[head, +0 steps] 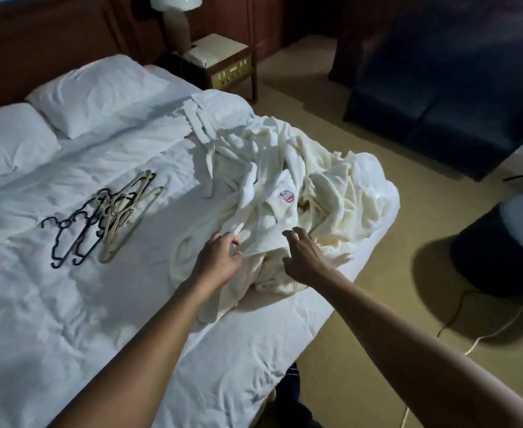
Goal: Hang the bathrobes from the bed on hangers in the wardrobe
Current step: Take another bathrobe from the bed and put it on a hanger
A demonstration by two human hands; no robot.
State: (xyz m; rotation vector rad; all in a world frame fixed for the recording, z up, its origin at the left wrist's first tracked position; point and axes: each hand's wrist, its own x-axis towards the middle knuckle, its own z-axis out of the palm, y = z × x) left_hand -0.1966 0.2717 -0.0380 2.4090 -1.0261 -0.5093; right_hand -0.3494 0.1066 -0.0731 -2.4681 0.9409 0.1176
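A crumpled heap of white bathrobes (294, 193) lies on the right side of the bed (53, 304), one showing a small red and blue badge. Left of the heap, a bunch of hangers (105, 220), some dark and some beige, rests on the duvet. My left hand (220, 257) touches the near left edge of the heap, fingers curled against the cloth. My right hand (303, 251) hovers at the heap's near edge with fingers spread, holding nothing. The wardrobe is out of view.
Two pillows (93, 94) lie at the headboard. A nightstand (226, 63) with a lamp stands beyond the bed. A dark sofa (439, 97) lines the far right, and a dark round object (500, 251) with cables sits on the carpet.
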